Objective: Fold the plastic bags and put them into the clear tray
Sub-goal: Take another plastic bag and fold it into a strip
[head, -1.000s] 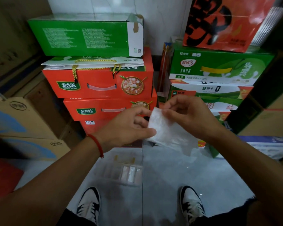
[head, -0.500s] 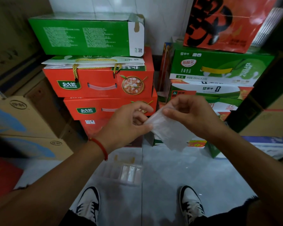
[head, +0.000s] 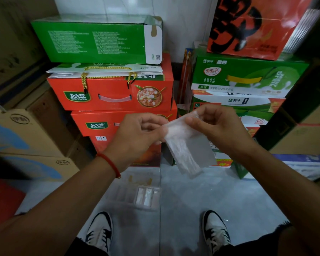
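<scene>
In the middle of the frame your left hand [head: 137,133] and right hand [head: 213,126] both pinch the top edge of the plastic bag [head: 187,148]. Over the last second the bag has gone from a wide sheet to a narrower strip hanging down, so a lengthwise fold looks nearly done. The clear tray [head: 137,197] waits on the floor at lower centre, between your shoes, with folded bags already inside.

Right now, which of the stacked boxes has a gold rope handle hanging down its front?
The upper red box on the left stack, under the green box; the red box below has none.
</scene>
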`<state>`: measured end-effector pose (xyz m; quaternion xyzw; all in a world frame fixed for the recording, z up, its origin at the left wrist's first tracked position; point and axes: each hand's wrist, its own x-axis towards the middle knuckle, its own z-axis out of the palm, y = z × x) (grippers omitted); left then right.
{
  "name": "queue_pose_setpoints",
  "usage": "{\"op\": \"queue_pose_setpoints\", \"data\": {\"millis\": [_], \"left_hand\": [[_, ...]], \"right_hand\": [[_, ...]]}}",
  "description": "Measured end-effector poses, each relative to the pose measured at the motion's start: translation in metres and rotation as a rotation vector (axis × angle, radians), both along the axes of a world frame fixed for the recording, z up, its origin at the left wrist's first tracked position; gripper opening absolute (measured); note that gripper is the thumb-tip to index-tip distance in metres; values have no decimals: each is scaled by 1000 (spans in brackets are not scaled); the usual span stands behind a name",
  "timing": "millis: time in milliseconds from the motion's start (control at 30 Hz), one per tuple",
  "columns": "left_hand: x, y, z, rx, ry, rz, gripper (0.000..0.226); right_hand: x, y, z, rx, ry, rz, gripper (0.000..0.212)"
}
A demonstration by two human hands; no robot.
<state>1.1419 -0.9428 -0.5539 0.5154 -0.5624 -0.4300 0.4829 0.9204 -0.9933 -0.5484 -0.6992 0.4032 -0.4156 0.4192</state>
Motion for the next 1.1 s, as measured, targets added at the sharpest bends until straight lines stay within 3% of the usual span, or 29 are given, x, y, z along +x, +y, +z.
{"op": "queue_pose_setpoints", "data": {"millis": [267,400,500,633,733,933,1100], "left_hand": [[3,-2,3,-23,-28,32,13],[4,-2,4,-38,-40,8,14],[5,-2,6,-34,-26,3,18],[2,-3,6,88,95,-6,29],[-8,1,1,202,129,-169,42],[-20,4,-8,316,85,-63,13],[-17,2,-6,277,114,-24,12]], "right_hand": [[1,3,4,46,-4,-66,19],[0,8,5,239,29,89,32],[5,13,2,270,78,161,28],[8,10,1,212,61,41,23],[9,9,1,191,19,-4,23],[9,7,-2,200,-55,-113,20],[6,6,-5,430,-75,22,43]]}}
